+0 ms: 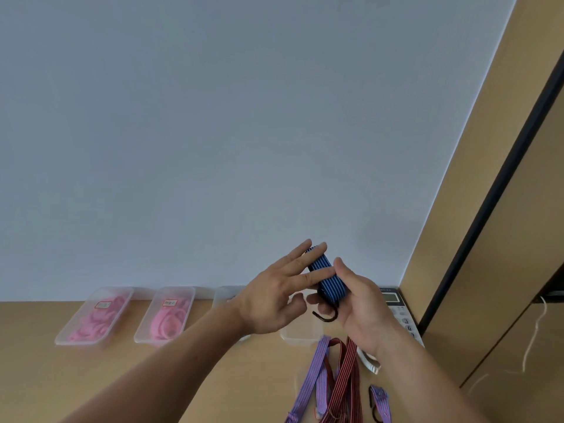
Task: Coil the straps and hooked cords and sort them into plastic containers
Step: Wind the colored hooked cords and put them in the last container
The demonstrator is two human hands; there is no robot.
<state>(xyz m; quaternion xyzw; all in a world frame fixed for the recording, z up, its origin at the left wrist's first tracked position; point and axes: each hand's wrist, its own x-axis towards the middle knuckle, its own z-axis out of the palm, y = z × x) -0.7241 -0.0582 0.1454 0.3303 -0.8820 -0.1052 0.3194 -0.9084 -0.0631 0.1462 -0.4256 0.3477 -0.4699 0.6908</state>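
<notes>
Loose striped cords lie closest, a purple cord and a red cord sprawled uncoiled on the wooden table, on the camera side of the empty clear container, which serves as the reference point. A short purple piece with a dark hook lies further to the right of them. Raised in the air directly over that container is the blue cord, already wound into a tight oblong bundle. The right hand has it clamped between thumb and curled fingers, and the left hand lays straight fingers flat across the wraps without closing round them. A black hook hangs free beneath the bundle, pointing down toward the container. To the container's left, along the wall, stand two tubs of pink items, each with a small label too blurred to read, and a third tub sits mostly hidden behind the left wrist. A keypad device, probably a desk phone, sits to the container's right. The coiling looks nearly finished, and the risk lies in the handover. The cord looks elastic, so if the left fingers lift before the hook end is secured, the wraps may spring apart. The dangling hook could also catch the container's rim or snag the loose cords on the way down, dragging them along. With the labels illegible, dropping it into the wrong tub is a further possibility.
</notes>
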